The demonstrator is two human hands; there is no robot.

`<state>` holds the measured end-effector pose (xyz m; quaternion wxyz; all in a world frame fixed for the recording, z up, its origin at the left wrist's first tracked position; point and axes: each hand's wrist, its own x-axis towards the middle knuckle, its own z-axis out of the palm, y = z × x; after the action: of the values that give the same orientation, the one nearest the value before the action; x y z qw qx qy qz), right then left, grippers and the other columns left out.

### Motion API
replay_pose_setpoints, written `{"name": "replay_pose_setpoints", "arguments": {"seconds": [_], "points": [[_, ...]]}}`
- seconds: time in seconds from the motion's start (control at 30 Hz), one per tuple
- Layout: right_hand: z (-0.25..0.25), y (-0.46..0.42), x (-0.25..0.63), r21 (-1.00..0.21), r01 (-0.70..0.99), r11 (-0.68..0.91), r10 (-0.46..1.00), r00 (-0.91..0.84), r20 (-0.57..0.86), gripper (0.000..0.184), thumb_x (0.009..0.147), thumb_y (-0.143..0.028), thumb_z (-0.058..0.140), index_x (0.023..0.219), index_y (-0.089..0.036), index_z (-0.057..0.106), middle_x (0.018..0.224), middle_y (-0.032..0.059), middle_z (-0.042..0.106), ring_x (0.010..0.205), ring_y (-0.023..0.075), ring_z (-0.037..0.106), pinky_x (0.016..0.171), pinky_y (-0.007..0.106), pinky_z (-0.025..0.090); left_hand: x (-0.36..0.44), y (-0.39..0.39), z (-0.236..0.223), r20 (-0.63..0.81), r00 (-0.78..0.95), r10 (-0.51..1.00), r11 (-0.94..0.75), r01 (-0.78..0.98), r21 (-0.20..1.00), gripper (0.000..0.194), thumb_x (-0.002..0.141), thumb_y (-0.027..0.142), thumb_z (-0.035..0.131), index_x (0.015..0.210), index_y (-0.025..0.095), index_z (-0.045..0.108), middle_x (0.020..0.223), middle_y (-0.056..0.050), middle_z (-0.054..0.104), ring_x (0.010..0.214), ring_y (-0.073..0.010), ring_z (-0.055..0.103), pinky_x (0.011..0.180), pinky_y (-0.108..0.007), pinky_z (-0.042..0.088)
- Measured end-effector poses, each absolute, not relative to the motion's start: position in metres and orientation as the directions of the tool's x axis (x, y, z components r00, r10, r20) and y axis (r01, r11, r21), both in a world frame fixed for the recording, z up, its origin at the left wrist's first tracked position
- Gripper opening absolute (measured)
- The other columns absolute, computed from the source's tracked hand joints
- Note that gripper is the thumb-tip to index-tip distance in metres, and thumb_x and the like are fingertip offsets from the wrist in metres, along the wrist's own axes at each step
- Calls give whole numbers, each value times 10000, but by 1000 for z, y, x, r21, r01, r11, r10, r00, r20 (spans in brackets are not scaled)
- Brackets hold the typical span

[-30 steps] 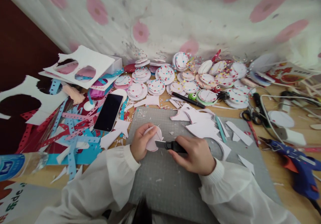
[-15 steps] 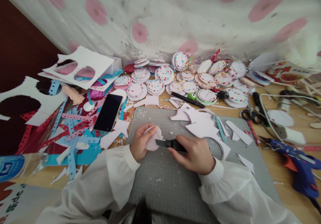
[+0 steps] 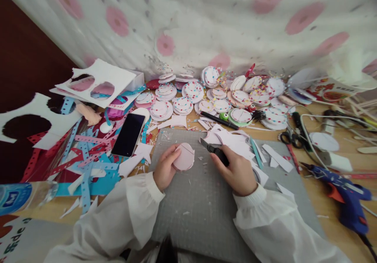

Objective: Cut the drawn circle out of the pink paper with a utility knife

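Note:
A small round disc [image 3: 185, 157], pale pink-white with a thin line across it, is pinched between the thumb and fingers of my left hand [image 3: 166, 165]. My right hand [image 3: 235, 168] is closed around the black handle of a utility knife [image 3: 218, 153]. Its bare blade points up and to the left, apart from the disc. Both hands are over a grey cutting mat [image 3: 194, 216]. White paper offcuts [image 3: 235, 143] lie on the mat just beyond the knife, with a teal strip-like tool [image 3: 257, 153] among them.
Stacked white discs trimmed with coloured dots [image 3: 160, 109] line the back. At left are a phone [image 3: 129, 134], dotted ribbon scraps [image 3: 85, 180] and a bottle [image 3: 20, 196]. A blue glue gun [image 3: 341, 188], scissors [image 3: 292, 137] and a white cable [image 3: 312, 117] lie at right.
The knife has come away from the disc's edge, moving up and to the right, its blade now angled upward. My left hand has turned the disc so its flat face shows.

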<state>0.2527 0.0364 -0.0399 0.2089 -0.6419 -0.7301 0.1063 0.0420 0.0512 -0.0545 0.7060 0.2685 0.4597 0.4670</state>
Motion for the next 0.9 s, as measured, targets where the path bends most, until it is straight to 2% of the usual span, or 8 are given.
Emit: {"name": "replay_pose_setpoints", "arguments": {"seconds": [0.07,0.13,0.23,0.33,0.43,0.5,0.67,0.9], "points": [[-44,38,252,-448,886,118,990,-72,118,311,867,-511,512,918,-208,564,735,48,698,626,233,665,523,272,373,40,51,-55,-340,194,920,388,-334,859,384,751,391,707,1056,160,672,895,-50,707,770,-172,651,659,-253,510],[-46,40,253,-497,860,114,992,-73,101,267,821,-418,578,987,-211,544,804,51,705,666,238,670,544,279,396,38,51,-53,-257,221,941,303,-211,929,416,770,369,690,1131,166,648,1071,-77,700,950,-218,651,794,-297,514],[-46,41,258,-651,740,169,979,-49,199,233,801,-290,575,1013,-215,515,860,44,677,725,208,648,616,286,439,32,50,-45,-141,275,951,134,47,990,479,818,351,639,1255,164,580,1222,-101,651,1098,-242,608,923,-335,479],[-41,42,261,-843,491,218,939,130,318,194,853,-325,555,1005,-219,500,793,7,597,656,153,574,613,272,443,24,49,-36,-78,365,928,-34,293,956,532,880,343,547,1377,169,468,1193,-119,659,1067,-241,624,939,-392,481],[-39,41,258,-961,178,214,929,268,256,198,921,-386,483,1038,-226,490,722,-31,512,516,106,472,497,242,389,10,45,-31,106,332,937,-263,474,840,523,874,311,564,1375,196,467,1333,-128,573,1256,-263,508,1080,-457,372],[-43,41,253,-974,76,213,936,272,226,223,929,-406,470,1057,-223,492,724,-30,511,499,100,458,470,237,372,-1,38,-29,215,266,940,-329,523,786,505,869,293,582,1355,210,476,1418,-124,494,1326,-258,444,1129,-461,316],[-66,43,247,-958,162,235,931,247,270,295,864,-337,557,1126,-217,492,842,4,560,546,109,494,510,261,417,-31,4,-26,228,77,971,-239,423,874,348,925,280,508,1267,217,508,1293,-117,580,1068,-196,646,953,-372,501],[-83,32,258,-914,290,284,890,274,363,460,776,-214,528,1233,-209,473,859,26,629,564,127,506,545,278,450,-64,-52,-24,252,-102,962,-175,477,861,246,906,304,535,1124,216,609,1120,-77,659,980,-196,662,910,-356,524]]}}
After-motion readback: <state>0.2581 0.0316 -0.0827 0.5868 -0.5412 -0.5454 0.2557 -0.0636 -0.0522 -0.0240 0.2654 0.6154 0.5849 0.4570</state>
